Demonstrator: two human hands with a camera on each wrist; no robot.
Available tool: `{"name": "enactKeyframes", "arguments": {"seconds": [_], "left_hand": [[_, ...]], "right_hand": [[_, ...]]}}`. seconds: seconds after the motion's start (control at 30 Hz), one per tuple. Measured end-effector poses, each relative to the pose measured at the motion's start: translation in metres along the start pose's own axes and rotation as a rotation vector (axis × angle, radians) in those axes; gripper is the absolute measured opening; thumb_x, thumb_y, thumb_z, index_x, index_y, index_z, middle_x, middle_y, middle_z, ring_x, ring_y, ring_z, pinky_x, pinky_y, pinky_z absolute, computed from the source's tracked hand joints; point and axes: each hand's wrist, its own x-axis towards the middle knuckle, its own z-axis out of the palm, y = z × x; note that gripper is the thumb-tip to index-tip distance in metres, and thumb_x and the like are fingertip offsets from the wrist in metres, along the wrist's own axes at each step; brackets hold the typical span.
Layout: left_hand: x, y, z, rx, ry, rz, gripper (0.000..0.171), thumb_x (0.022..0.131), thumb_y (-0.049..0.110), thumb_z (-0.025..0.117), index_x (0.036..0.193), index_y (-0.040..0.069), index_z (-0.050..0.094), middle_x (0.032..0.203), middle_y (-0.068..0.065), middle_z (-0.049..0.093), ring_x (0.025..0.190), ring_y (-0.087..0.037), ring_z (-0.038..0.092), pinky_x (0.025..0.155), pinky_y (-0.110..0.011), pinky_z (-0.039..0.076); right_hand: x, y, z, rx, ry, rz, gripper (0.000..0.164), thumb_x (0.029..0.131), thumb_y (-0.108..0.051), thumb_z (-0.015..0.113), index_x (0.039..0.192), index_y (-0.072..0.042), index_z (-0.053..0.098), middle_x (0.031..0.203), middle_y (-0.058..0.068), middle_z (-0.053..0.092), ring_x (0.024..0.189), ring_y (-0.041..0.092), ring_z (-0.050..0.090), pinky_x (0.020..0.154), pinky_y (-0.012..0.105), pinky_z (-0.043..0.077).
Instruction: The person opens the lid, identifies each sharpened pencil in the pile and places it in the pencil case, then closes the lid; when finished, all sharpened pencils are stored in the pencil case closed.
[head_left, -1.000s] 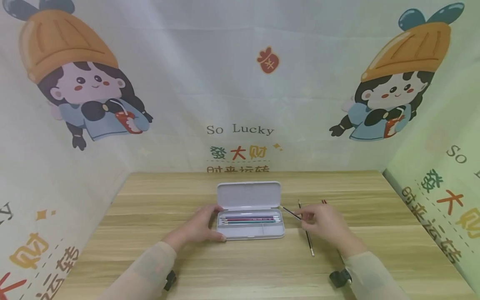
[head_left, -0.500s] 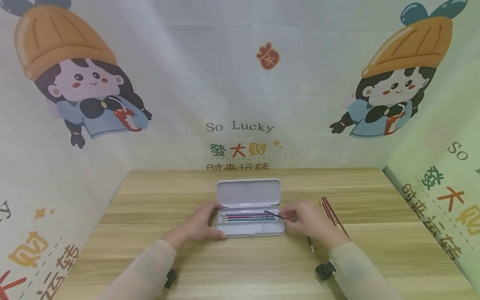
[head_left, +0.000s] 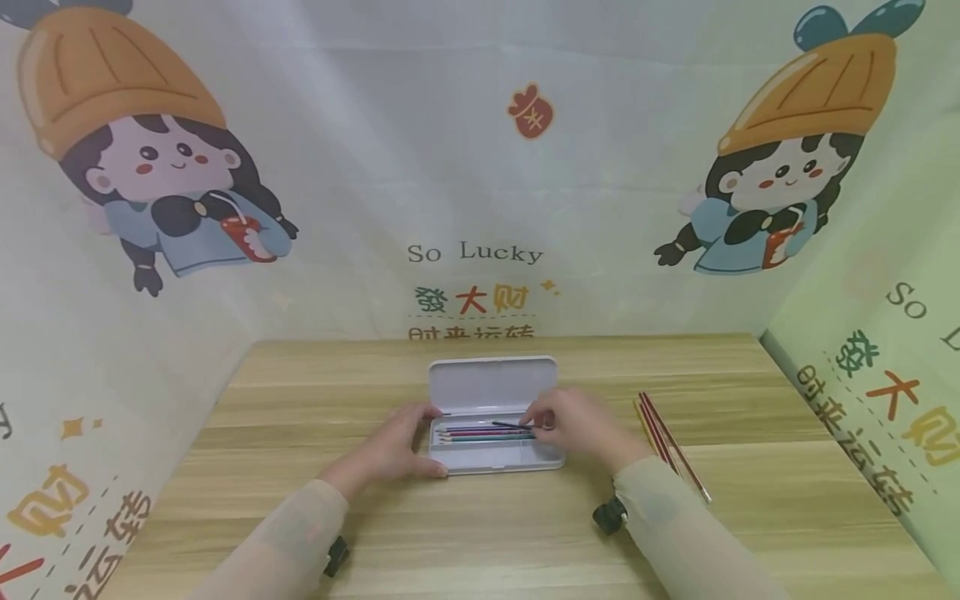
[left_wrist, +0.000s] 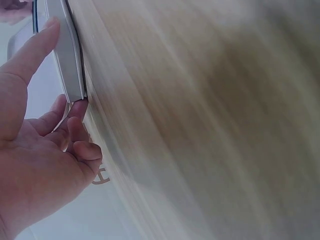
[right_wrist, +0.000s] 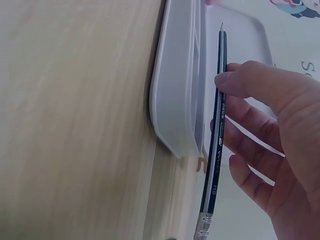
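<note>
A white pencil case (head_left: 468,457) stands open on the table, its lid raised at the back. Several coloured pencils (head_left: 472,436) lie in its rear compartment, points to the left. My left hand (head_left: 393,442) grips the case's left end, thumb at the front and fingers behind; the left wrist view shows the thumb on the case wall (left_wrist: 67,55). Over the case's right part, my right hand (head_left: 581,429) pinches a black pencil (right_wrist: 215,150) between thumb and fingers. Its sharp tip leads left over the case, while the metal end points back towards the right wrist camera.
On the wooden table (head_left: 487,533), right of my right hand, lie red pencils (head_left: 663,433) beside a yellow pencil (head_left: 645,425). Printed cloth walls (head_left: 360,208) enclose the back and sides. A dark wrist camera (head_left: 610,517) hangs under my right sleeve.
My right hand has carried the black pencil leftward from beside the case to over its rear compartment. My left hand keeps its grip. Another black pencil on the table is now out of sight.
</note>
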Motion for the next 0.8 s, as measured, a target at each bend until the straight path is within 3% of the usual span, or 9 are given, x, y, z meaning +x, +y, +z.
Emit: {"name": "enactKeyframes", "arguments": {"seconds": [0.13,0.37,0.67,0.8], "left_hand": [[0.001,-0.001,0.001,0.008,-0.003,0.001,0.089,0.068,0.034,0.096,0.143,0.008,0.053,0.149,-0.016,0.053,0.142,-0.038,0.044,0.124,-0.056,0.033],[-0.001,0.000,0.000,-0.004,0.005,-0.005,0.089,0.068,0.032,0.096,0.143,0.007,0.053,0.149,-0.018,0.053,0.142,-0.039,0.044,0.123,-0.058,0.033],[-0.001,0.001,-0.002,-0.002,0.004,-0.009,0.091,0.068,0.033,0.096,0.144,0.008,0.052,0.150,-0.018,0.052,0.143,-0.040,0.043,0.123,-0.059,0.032],[0.000,0.000,-0.001,0.003,0.009,0.009,0.088,0.069,0.031,0.096,0.142,0.006,0.052,0.148,-0.018,0.053,0.141,-0.040,0.044,0.123,-0.058,0.033]], "right_hand": [[0.010,-0.002,0.001,0.018,-0.018,-0.022,0.019,0.085,-0.010,0.079,0.101,-0.020,0.081,0.091,-0.008,0.074,0.081,0.005,0.063,0.075,0.021,0.056],[0.022,-0.009,0.006,0.023,-0.029,-0.098,0.015,0.086,-0.010,0.079,0.100,-0.018,0.082,0.087,-0.007,0.072,0.077,0.004,0.060,0.071,0.019,0.053],[0.032,-0.026,0.013,-0.064,-0.044,-0.109,0.015,0.087,-0.013,0.079,0.100,-0.022,0.082,0.093,-0.007,0.074,0.084,0.007,0.063,0.077,0.026,0.056],[0.037,-0.032,0.014,-0.078,-0.046,-0.153,0.017,0.088,-0.012,0.078,0.101,-0.022,0.082,0.092,-0.007,0.074,0.086,0.009,0.065,0.080,0.029,0.057]]}}
